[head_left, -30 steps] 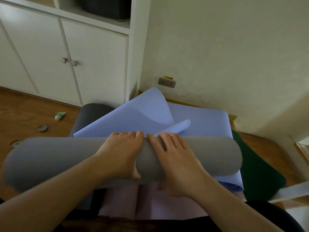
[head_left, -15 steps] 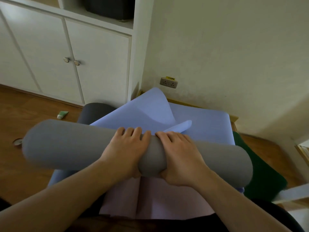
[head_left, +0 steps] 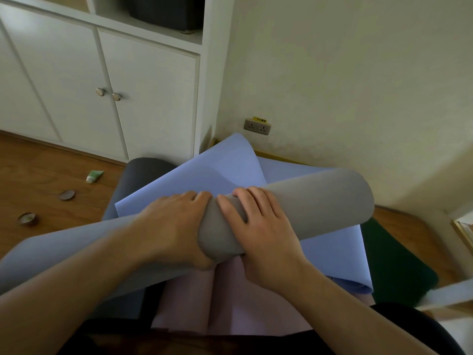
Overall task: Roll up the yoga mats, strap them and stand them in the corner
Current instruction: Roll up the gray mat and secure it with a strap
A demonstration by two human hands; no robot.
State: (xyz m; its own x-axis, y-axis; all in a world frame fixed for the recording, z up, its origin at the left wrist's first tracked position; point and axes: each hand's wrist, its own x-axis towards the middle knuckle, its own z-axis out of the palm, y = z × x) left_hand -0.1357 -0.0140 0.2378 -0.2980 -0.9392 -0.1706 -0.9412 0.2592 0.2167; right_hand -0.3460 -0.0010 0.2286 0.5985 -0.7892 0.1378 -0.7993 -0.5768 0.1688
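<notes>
Across the middle of the head view, a rolled grey mat is being held tilted, its right end raised toward the wall and its left end dipping low and blurred at the frame's left edge. Midway along the roll it is being gripped by both hands, side by side and nearly touching — the left hand with fingers curled over the top and thumb tucked beneath, the right hand with fingers wrapped over the top and thumb laid along the roll. Beneath the roll, a blue mat is lying loosely spread, one corner lifting up against the wall, and a pink mat is lying flat nearest the person. A dark green mat is showing at the right, a dark grey mat behind at the left. On the wooden floor toward the left edge — a green tube and two small round tins. White cabinet doors and a wall socket are standing behind.
</notes>
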